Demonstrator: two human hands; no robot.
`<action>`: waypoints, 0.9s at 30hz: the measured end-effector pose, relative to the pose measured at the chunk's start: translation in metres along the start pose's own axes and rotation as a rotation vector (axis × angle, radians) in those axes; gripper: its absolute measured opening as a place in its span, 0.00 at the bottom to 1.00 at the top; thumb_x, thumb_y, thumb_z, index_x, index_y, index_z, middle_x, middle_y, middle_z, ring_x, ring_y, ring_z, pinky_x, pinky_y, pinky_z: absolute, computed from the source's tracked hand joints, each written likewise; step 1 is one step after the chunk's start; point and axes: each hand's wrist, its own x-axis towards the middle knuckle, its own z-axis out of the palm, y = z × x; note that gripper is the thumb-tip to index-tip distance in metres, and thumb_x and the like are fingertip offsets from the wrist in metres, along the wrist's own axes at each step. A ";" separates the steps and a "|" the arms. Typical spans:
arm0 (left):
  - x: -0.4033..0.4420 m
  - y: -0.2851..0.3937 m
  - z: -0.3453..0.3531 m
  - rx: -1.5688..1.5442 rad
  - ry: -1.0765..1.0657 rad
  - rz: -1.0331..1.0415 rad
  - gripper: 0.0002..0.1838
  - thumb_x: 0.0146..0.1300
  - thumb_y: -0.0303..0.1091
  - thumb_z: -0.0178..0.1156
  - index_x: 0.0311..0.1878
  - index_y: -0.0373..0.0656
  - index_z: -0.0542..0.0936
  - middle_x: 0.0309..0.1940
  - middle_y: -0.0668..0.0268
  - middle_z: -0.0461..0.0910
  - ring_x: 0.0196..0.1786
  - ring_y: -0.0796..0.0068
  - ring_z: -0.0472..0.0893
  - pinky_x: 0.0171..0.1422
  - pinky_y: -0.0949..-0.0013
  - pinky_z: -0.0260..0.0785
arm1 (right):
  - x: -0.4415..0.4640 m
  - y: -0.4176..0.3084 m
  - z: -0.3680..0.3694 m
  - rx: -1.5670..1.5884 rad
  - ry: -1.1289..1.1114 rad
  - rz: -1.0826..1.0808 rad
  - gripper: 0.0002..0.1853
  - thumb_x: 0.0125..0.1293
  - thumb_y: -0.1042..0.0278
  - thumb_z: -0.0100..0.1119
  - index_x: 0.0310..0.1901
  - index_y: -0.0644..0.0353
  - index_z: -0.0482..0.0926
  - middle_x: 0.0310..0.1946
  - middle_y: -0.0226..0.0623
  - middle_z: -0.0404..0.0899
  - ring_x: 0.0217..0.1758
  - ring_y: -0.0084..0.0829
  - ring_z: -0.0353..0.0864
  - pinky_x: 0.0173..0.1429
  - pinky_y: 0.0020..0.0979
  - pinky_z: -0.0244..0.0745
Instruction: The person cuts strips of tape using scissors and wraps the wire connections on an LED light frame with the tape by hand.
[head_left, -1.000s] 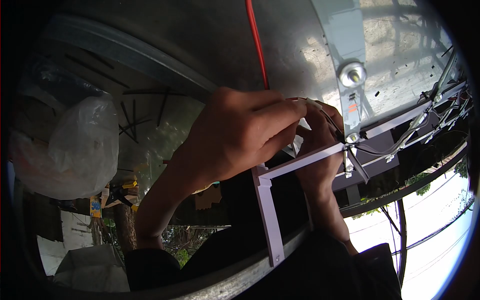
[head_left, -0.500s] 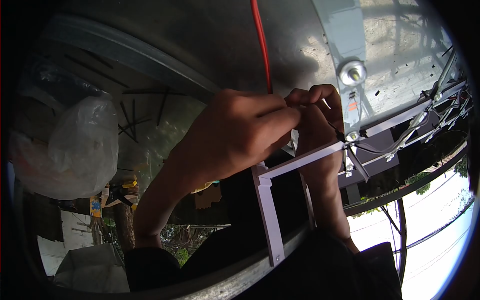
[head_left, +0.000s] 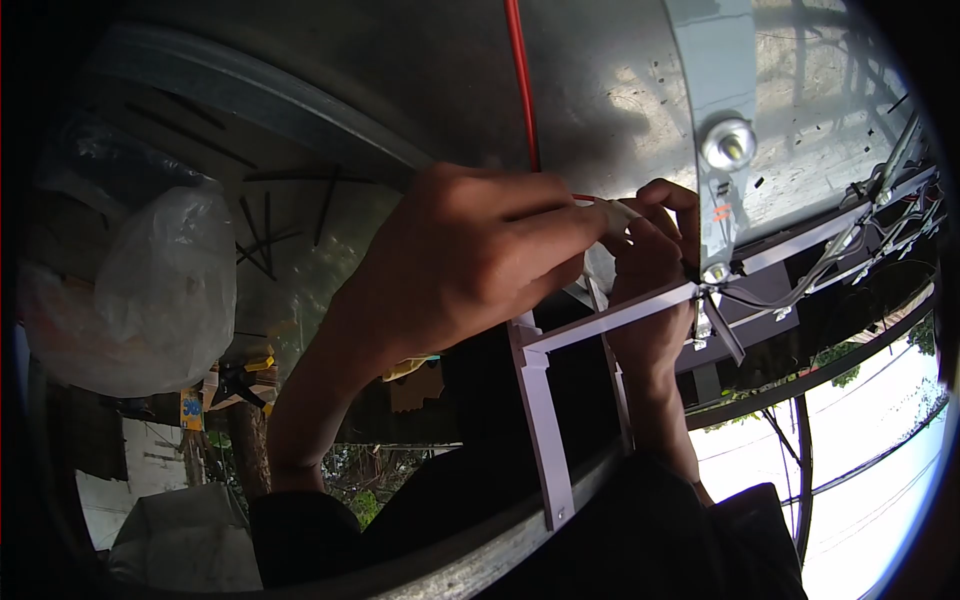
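Observation:
A red cable (head_left: 519,80) runs down from the top and passes behind my left hand (head_left: 480,245). A short red piece shows again at the fingertips. My left hand is closed in a pinch around this cable end. My right hand (head_left: 650,255) meets it fingertip to fingertip, fingers curled and pinching. Between the two hands a small whitish piece (head_left: 622,215) shows, partly covered by fingers; its kind is unclear. A pale metal frame bar (head_left: 610,322) crosses in front of the right wrist. Close by on the right hangs a light strip with round LED lamps (head_left: 728,145).
Dark wires (head_left: 790,297) run along the frame at the right. A clear plastic bag (head_left: 165,290) lies at the left on the metal sheet, near thin black strips (head_left: 265,235). A yellow-and-black clamp (head_left: 245,380) sits below. A curved metal rim (head_left: 480,560) edges the front.
My right hand and the light strip have shifted slightly right. The fingertips have parted a little, so the red cable end and whitish piece now show between them.

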 end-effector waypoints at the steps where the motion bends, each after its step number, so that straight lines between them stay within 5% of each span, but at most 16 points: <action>1: 0.000 0.001 0.000 0.010 -0.015 -0.020 0.18 0.39 0.18 0.70 0.39 0.38 0.86 0.34 0.64 0.84 0.30 0.72 0.84 0.30 0.72 0.78 | 0.000 0.000 0.000 0.000 -0.001 0.000 0.12 0.70 0.70 0.47 0.51 0.67 0.66 0.45 0.43 0.75 0.49 0.33 0.79 0.58 0.34 0.74; 3: -0.001 0.000 0.003 0.014 0.002 -0.020 0.18 0.39 0.18 0.70 0.39 0.39 0.86 0.34 0.64 0.84 0.30 0.72 0.84 0.30 0.72 0.78 | 0.000 0.000 0.001 -0.245 0.012 -0.093 0.13 0.70 0.70 0.48 0.51 0.70 0.69 0.46 0.41 0.71 0.49 0.33 0.78 0.58 0.33 0.73; 6: -0.001 0.001 0.003 0.024 0.001 -0.039 0.19 0.39 0.18 0.70 0.40 0.39 0.86 0.34 0.64 0.84 0.30 0.72 0.84 0.30 0.72 0.77 | -0.001 0.004 0.003 -0.065 0.015 -0.137 0.15 0.71 0.68 0.47 0.50 0.73 0.73 0.48 0.40 0.66 0.51 0.32 0.75 0.59 0.33 0.73; 9: 0.000 0.001 0.003 0.022 -0.018 -0.064 0.18 0.40 0.19 0.70 0.40 0.40 0.86 0.33 0.65 0.84 0.29 0.72 0.84 0.30 0.71 0.77 | 0.002 0.006 0.010 0.056 0.146 -0.176 0.12 0.63 0.81 0.57 0.47 0.71 0.70 0.44 0.39 0.74 0.47 0.24 0.78 0.51 0.25 0.74; 13: -0.001 -0.001 0.005 -0.027 -0.101 -0.067 0.15 0.43 0.19 0.69 0.38 0.39 0.85 0.30 0.65 0.82 0.28 0.72 0.82 0.29 0.70 0.75 | 0.004 0.004 0.011 0.095 0.150 -0.220 0.12 0.62 0.80 0.58 0.46 0.70 0.71 0.43 0.39 0.75 0.46 0.23 0.77 0.51 0.25 0.74; 15: -0.001 0.001 0.006 -0.040 -0.079 -0.089 0.14 0.43 0.19 0.69 0.37 0.39 0.84 0.30 0.65 0.82 0.27 0.71 0.82 0.29 0.70 0.75 | 0.002 0.010 0.005 0.071 0.047 -0.164 0.18 0.74 0.64 0.46 0.50 0.75 0.73 0.49 0.38 0.62 0.56 0.38 0.74 0.62 0.38 0.71; 19: 0.001 -0.001 0.006 -0.056 -0.043 -0.102 0.12 0.45 0.19 0.68 0.36 0.38 0.83 0.29 0.64 0.81 0.27 0.70 0.82 0.29 0.70 0.73 | 0.003 0.011 0.002 0.131 0.031 -0.126 0.18 0.72 0.64 0.49 0.51 0.73 0.69 0.50 0.42 0.66 0.57 0.40 0.75 0.62 0.38 0.70; 21: 0.003 -0.001 0.004 -0.065 -0.055 -0.113 0.12 0.45 0.20 0.68 0.36 0.38 0.83 0.28 0.64 0.81 0.27 0.69 0.82 0.29 0.70 0.73 | 0.006 0.009 0.002 0.116 0.023 -0.161 0.14 0.61 0.77 0.61 0.47 0.68 0.71 0.41 0.37 0.75 0.46 0.22 0.76 0.51 0.26 0.74; 24: 0.006 -0.002 0.002 -0.063 -0.071 -0.115 0.11 0.46 0.20 0.68 0.36 0.37 0.83 0.28 0.64 0.80 0.27 0.68 0.82 0.29 0.69 0.72 | 0.003 0.001 0.003 0.345 0.024 -0.035 0.17 0.59 0.73 0.65 0.47 0.68 0.71 0.41 0.37 0.75 0.45 0.22 0.77 0.49 0.25 0.76; 27: 0.007 -0.002 0.003 -0.039 -0.074 -0.095 0.10 0.49 0.22 0.67 0.37 0.37 0.82 0.28 0.63 0.79 0.27 0.66 0.81 0.30 0.67 0.73 | 0.001 0.008 -0.004 0.193 0.008 -0.068 0.21 0.56 0.70 0.69 0.48 0.67 0.70 0.41 0.37 0.75 0.44 0.22 0.78 0.47 0.24 0.77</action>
